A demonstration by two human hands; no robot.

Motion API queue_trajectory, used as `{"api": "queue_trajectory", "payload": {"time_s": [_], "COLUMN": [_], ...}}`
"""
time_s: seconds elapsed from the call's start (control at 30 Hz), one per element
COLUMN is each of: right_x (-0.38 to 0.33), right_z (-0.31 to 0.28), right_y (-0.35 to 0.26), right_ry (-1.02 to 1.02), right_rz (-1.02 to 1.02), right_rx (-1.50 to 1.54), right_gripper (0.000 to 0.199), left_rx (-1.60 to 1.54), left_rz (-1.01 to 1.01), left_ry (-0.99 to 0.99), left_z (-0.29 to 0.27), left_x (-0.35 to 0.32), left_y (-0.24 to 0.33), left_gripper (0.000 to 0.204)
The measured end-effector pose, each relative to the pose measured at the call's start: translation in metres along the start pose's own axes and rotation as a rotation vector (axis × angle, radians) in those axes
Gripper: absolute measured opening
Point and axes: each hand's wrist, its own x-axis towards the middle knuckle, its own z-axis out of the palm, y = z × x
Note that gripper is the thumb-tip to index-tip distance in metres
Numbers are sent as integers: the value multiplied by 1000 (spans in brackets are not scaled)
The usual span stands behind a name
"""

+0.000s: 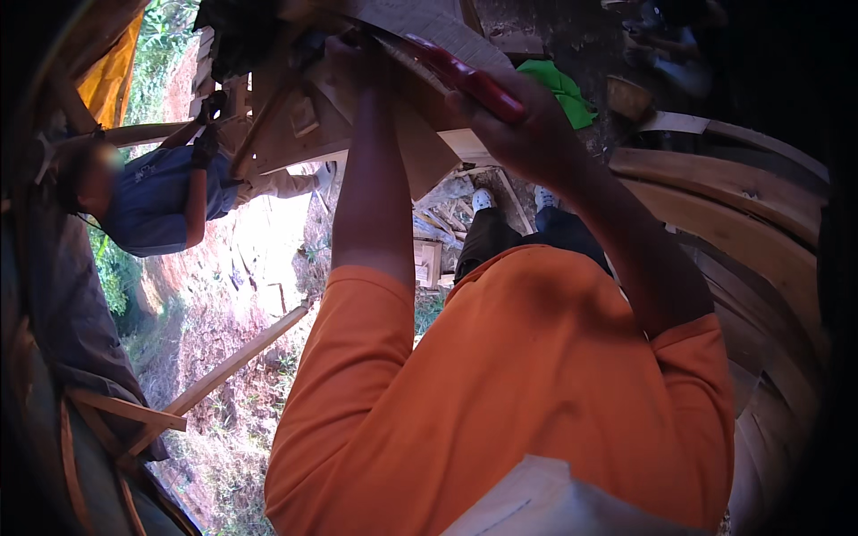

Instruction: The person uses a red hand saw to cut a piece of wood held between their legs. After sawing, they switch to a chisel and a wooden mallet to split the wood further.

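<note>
My right hand (523,116) is wrapped round the red handle of a handsaw (490,92). The saw's blade runs away up and to the left, over pale boards. Close to the blade's far part, at the top of the view, is my left hand (350,55); shadow hides its fingers, so I cannot tell what they grip. A tan wooden board (413,147) lies below the saw, beside my left forearm. Another pale board (438,20) stretches along the blade's far side.
Bright green cloth (559,92) lies right of the saw. Long planks (715,183) are stacked at the right. Another person (170,201) in a blue shirt and dark gloves stands at the left. A slanting wooden pole (228,371) crosses the lower left. Wood scraps (438,214) lie around my feet.
</note>
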Motion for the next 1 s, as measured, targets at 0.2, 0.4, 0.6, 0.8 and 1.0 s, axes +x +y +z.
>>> {"api": "queue_trajectory", "payload": {"time_s": [0.2, 0.4, 0.6, 0.8, 1.0], "right_x": [-100, -64, -35, -130, -4], "right_z": [-51, -33, -11, -75, 4], "right_y": [-42, -21, -4, -53, 6], "right_ry": [-74, -9, -16, -38, 4], "right_rz": [242, 75, 95, 254, -29], "right_rx": [-49, -25, 31, -107, 1], "right_gripper": [22, 24, 23, 24, 19], "left_rx": [42, 12, 55, -17, -75], "left_rz": [-102, 22, -37, 129, 82], "left_ry": [28, 94, 26, 120, 104], "left_z": [-5, 8, -4, 9, 9], "left_x": [-12, -12, -15, -3, -11], "left_y": [-26, -21, -24, -30, -27], "left_gripper": [30, 32, 33, 36, 34]}}
